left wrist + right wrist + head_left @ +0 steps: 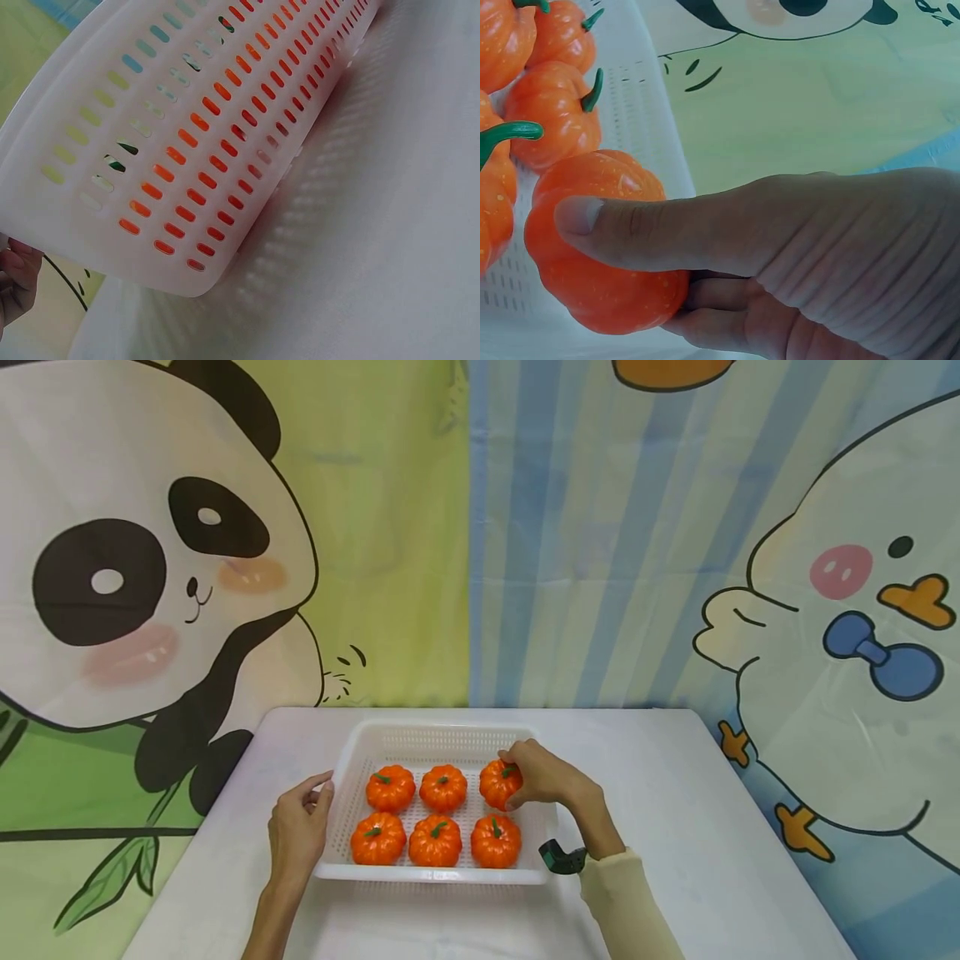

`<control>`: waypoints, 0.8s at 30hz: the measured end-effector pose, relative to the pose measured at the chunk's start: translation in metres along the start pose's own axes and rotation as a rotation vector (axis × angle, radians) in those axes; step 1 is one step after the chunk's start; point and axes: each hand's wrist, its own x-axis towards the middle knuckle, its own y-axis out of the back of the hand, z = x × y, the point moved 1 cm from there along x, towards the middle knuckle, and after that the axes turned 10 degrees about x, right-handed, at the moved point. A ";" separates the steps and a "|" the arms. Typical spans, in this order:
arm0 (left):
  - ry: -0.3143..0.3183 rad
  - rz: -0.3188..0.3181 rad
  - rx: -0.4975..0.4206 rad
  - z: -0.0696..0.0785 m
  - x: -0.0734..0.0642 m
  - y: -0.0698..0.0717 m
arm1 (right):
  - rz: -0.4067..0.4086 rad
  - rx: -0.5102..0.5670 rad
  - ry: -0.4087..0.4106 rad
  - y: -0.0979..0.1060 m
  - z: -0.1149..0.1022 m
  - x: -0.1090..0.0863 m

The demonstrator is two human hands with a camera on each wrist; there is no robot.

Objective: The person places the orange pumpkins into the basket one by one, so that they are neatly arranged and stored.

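A white perforated plastic basket [435, 876] sits on the table, with toy pumpkins in two rows inside. My right hand [543, 774] grips the back right pumpkin [496, 782] between thumb and fingers. In the right wrist view, the thumb lies across that orange pumpkin [615, 292] and the other fingers are partly hidden beyond it. My left hand [296, 831] is at the basket's left rim, its fingers loosely bent with the tips touching or very near it. The left wrist view shows part of this hand [19, 281] beside the basket wall [165, 274].
Other pumpkins with green stems, such as the front left one [378, 840] and the back middle one [443, 789], stand close by. White cloth covers the table [675, 827]. Behind it hangs a cartoon curtain [390, 527] with a panda and a white bird.
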 end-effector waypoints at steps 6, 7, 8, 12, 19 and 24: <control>0.000 0.008 -0.003 0.000 0.000 -0.001 | -0.012 -0.026 -0.006 -0.002 0.002 0.002; 0.000 0.010 -0.005 0.000 0.000 -0.001 | -0.014 -0.022 -0.011 -0.002 0.002 0.003; 0.000 0.010 -0.005 0.000 0.000 -0.001 | -0.017 -0.021 -0.007 -0.003 0.003 0.004; -0.002 0.009 -0.005 0.000 0.000 -0.001 | -0.030 -0.023 -0.002 -0.006 0.006 0.010; -0.001 0.002 -0.014 -0.001 -0.001 -0.002 | -0.055 -0.034 -0.034 -0.010 0.009 0.016; -0.002 0.001 -0.016 -0.001 0.000 -0.002 | -0.067 -0.041 -0.031 -0.011 0.010 0.018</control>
